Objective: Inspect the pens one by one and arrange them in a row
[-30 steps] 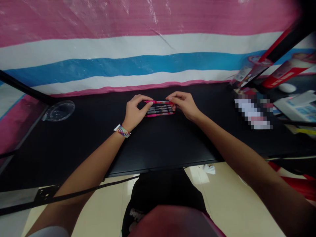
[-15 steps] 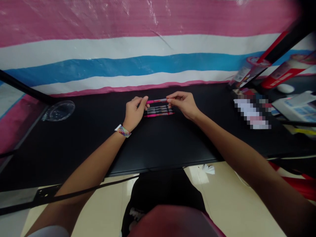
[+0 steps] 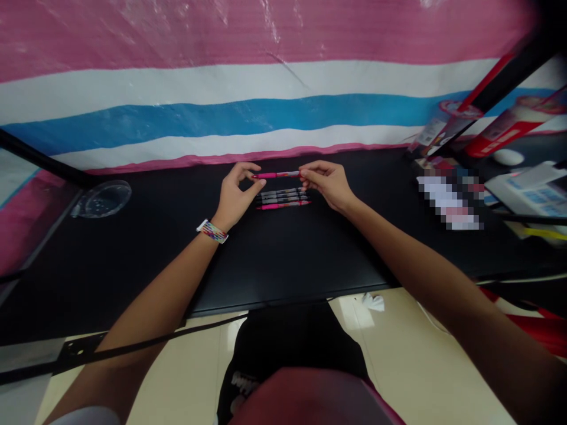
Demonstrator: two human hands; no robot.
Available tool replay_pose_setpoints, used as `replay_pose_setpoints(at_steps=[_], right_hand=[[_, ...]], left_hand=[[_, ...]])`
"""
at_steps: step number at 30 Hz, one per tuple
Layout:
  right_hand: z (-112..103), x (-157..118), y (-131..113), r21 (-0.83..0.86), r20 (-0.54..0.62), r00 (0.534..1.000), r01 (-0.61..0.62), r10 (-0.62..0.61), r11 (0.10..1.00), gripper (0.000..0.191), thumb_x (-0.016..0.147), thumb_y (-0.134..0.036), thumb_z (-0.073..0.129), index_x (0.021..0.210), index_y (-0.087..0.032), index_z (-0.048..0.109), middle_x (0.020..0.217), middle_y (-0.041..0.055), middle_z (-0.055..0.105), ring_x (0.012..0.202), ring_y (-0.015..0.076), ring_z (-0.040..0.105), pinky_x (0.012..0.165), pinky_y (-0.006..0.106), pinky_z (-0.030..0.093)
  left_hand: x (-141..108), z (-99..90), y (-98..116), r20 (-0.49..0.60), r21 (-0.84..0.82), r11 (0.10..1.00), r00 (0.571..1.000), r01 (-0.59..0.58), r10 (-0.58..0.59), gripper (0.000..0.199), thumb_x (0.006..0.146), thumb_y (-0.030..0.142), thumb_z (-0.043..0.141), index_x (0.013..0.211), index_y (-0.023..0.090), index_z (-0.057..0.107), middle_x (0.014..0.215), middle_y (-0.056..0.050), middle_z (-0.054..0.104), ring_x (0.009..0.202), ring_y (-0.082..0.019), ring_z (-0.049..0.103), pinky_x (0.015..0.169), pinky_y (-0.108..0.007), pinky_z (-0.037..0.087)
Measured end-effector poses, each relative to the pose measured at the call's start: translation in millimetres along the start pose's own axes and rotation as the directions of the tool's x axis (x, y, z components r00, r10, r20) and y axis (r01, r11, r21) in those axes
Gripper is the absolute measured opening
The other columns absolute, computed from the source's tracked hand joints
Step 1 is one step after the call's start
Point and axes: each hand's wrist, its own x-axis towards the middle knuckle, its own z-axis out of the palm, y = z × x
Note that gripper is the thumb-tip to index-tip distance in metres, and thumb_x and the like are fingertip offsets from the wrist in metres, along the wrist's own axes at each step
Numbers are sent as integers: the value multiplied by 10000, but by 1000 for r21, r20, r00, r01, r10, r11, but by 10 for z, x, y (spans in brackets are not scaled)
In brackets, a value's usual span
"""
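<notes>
A pink pen [image 3: 275, 175] is held level just beyond a row of several pens. My right hand [image 3: 330, 184] pinches its right end between thumb and fingers. Around the pink tip at the other end, my left hand [image 3: 237, 195] is open, thumb and forefinger apart; whether a fingertip brushes the tip I cannot tell. Below, grey-and-black pens [image 3: 282, 195] lie side by side, parallel to the held one. Nearest to me in that row is another pink pen [image 3: 283, 205]. A multicoloured band [image 3: 213, 231] circles my left wrist.
The black table [image 3: 292, 260] meets a striped plastic sheet [image 3: 248, 112] at the back. A clear round plastic lid or dish [image 3: 103, 199] lies on the left. To the right stand a drink cup [image 3: 443, 127] with a red straw and a red-and-white cup [image 3: 509, 127].
My left hand has loosened from the pink pen and shifted slightly left, baring its tip. The right hand still pinches the other end.
</notes>
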Motion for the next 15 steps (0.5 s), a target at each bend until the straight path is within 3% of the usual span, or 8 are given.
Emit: replay_pose_setpoints(at_steps=[4, 8, 10, 13, 15], right_hand=[[4, -3, 1, 35, 4, 1000, -5, 5, 999, 438, 710, -536, 1013, 998, -244, 861, 848, 18, 783, 728, 172, 727, 802, 406, 698], [-1, 6, 26, 64, 2, 1000, 0, 0, 998, 405, 713, -507, 1017, 975, -236, 868, 855, 23, 789, 744, 174, 735, 826, 416, 712], [-5, 5, 30, 54, 0, 1000, -2, 2, 999, 382, 733, -497, 1005, 980, -242, 866, 852, 24, 784, 769, 184, 744, 860, 436, 720], [-8, -5, 22, 47, 13, 1000, -15, 14, 999, 375, 739, -459, 988, 1017, -244, 856, 850, 22, 777, 816, 205, 764, 934, 475, 722], [-7, -10, 15, 50, 24, 1000, -6, 5, 999, 377, 733, -419, 977, 1036, -236, 848, 868, 25, 778, 836, 213, 775, 958, 488, 719]], left_hand=[[9, 3, -19, 34, -5, 998, 998, 58, -58, 444, 1097, 559, 649, 807, 232, 726, 707, -20, 719, 725, -173, 711, 831, -358, 594], [27, 0, -77, -4, -79, 997, 1000, 17, -17, 352, 958, 585, 842, 986, 245, 755, 826, -17, 767, 808, -181, 742, 846, -351, 606], [30, -5, -109, 2, -60, 997, 999, 39, -39, 412, 997, 632, 786, 859, 246, 743, 740, -16, 734, 729, -174, 711, 754, -337, 580], [27, -12, -140, -23, -5, 994, 994, 107, -107, 680, 1098, 712, 582, 607, 243, 626, 515, -2, 558, 511, -145, 554, 568, -336, 446], [27, -17, -144, -46, 8, 993, 992, 115, -115, 723, 1094, 740, 567, 568, 244, 590, 481, 4, 502, 466, -136, 487, 525, -345, 383]])
